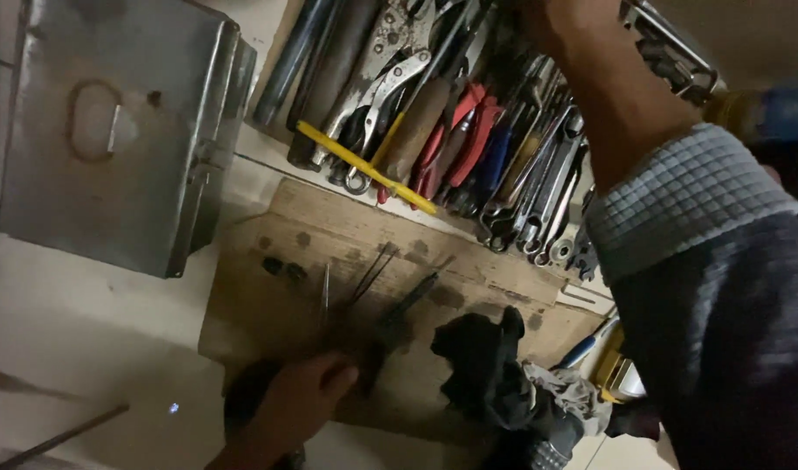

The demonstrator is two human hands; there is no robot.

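Roughly mid-job: left hand [290,405] closed on dark tool handle [373,344], its thin prongs [373,270] pointing away from fingers over cardboard [268,305]. Black rag [486,365] just beside. Right hand [547,17] reaches into tool pile [469,139]; grip can't tell, nothing pulled out yet.

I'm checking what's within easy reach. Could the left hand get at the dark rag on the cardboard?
Probably yes: the left hand rests on the cardboard beside the dark rag, with only bare cardboard between.
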